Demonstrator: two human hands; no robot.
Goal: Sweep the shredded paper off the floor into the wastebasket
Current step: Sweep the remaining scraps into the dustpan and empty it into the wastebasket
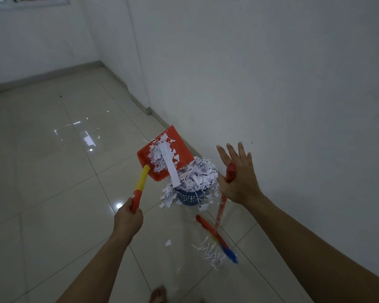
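Note:
My left hand [129,217] grips the red and yellow handle of an orange dustpan [179,147]. The pan is tilted over a small blue wastebasket [187,196] and shredded paper [197,173] slides from it onto an overflowing heap. My right hand [236,178] is beside the basket with its fingers spread straight. The red top of the broom handle [230,171] is caught in the crook of my thumb. The broom [217,239] stands on the floor with its colourful bristles against a small pile of shreds [208,251].
A white wall [293,106] runs close along the right, just behind the basket. Glossy tiled floor [53,193] stretches left and back to the room corner. Loose scraps [168,243] lie around the basket's foot. My bare foot [159,294] shows at the bottom edge.

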